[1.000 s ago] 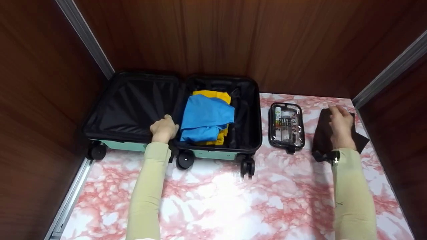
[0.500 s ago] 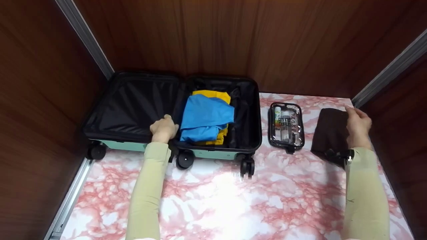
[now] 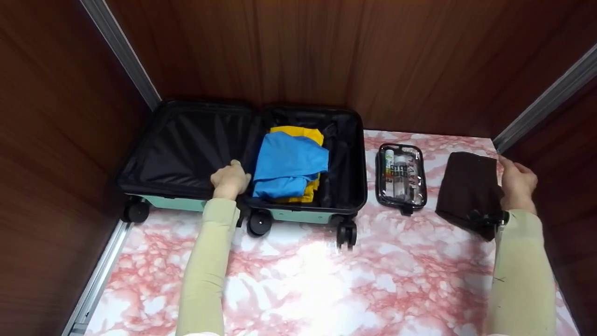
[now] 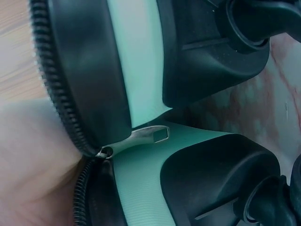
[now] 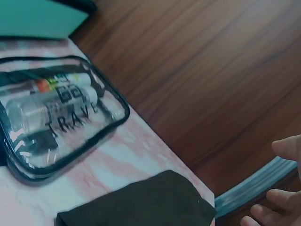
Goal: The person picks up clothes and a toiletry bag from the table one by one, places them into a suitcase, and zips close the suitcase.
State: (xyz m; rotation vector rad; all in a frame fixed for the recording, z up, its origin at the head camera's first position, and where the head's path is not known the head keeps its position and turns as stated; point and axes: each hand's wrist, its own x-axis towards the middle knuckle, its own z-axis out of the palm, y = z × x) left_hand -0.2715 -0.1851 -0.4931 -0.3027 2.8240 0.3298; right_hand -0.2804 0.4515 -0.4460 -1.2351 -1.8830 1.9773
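A suitcase (image 3: 289,215) with a mint-green shell and black lining lies spread in two halves. My left hand (image 3: 229,179) grips the ridge where the halves meet; its fingertips are hidden. In the left wrist view that hand (image 4: 35,160) lies against the black zipper (image 4: 52,80), beside a metal zipper pull (image 4: 141,137). Folded blue cloth (image 3: 289,158) lies over yellow cloth (image 3: 310,135) in the right half. At the far right, my right hand (image 3: 518,184) is just beside a dark brown cloth (image 3: 466,186). Thumb and fingers stand apart with nothing between them in the right wrist view.
Between suitcase and brown cloth lies a clear, black-trimmed travel pouch (image 3: 401,203) holding small bottles. Brown wood-look panels (image 3: 308,56) enclose the back and both sides. Black wheels (image 3: 346,233) jut from the suitcase's near side over the pink-and-white marbled surface (image 3: 326,289).
My right hand has moved rightward from above the brown cloth to beyond its right edge, so more of the cloth shows. My left hand and the suitcase stay where they were.
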